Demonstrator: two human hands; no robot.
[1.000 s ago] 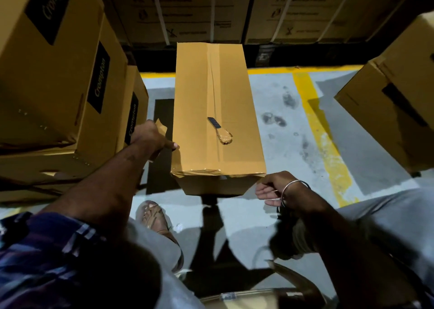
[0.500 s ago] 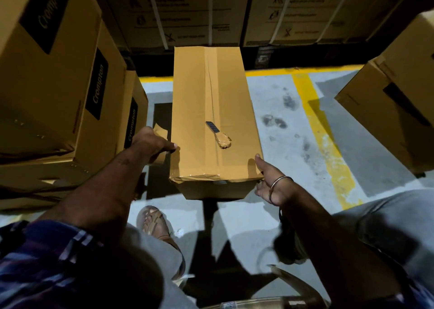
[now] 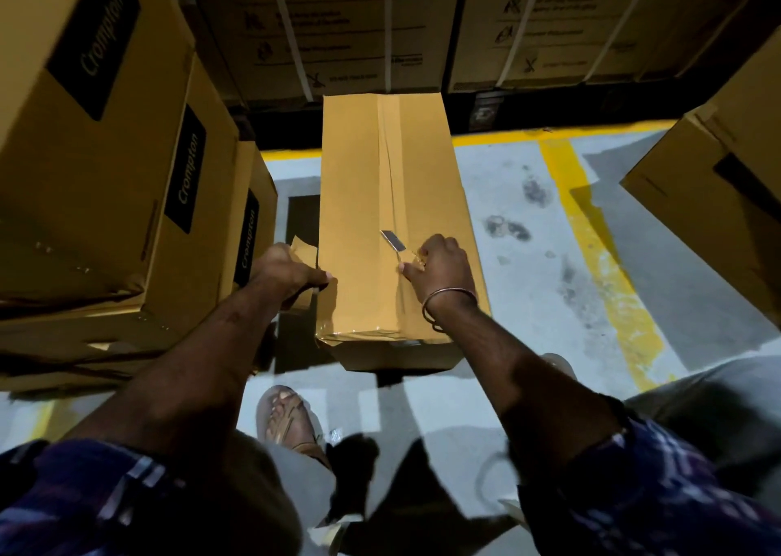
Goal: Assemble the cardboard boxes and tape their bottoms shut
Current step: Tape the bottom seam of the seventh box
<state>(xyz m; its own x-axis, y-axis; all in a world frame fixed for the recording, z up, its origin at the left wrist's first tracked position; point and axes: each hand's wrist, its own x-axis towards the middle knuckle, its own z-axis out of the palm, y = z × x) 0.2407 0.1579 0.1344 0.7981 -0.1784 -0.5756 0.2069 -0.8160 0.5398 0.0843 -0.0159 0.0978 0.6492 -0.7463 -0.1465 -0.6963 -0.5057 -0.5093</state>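
A long brown cardboard box point(image 3: 359, 183) lies on the floor in front of me, with clear tape running down its centre seam. On its top lies a small cutter point(image 3: 393, 240), blade pointing away from me. My right hand point(image 3: 441, 268), with a bangle on the wrist, rests on the box and pinches the cutter's handle. At the box's near left edge my left hand point(image 3: 287, 270) grips the side, thumb on the top face, beside a loose cardboard flap point(image 3: 302, 249).
Stacked printed boxes point(image 3: 105, 154) crowd the left. Strapped cartons point(image 3: 359, 27) line the back, and another box point(image 3: 718, 200) stands at the right. A yellow floor line point(image 3: 591, 234) runs along the grey floor. My sandalled foot point(image 3: 291, 420) is just below the box.
My right hand rose from below the box's near right corner onto its top and took hold of the cutter's handle. The left hand kept its hold on the left edge.
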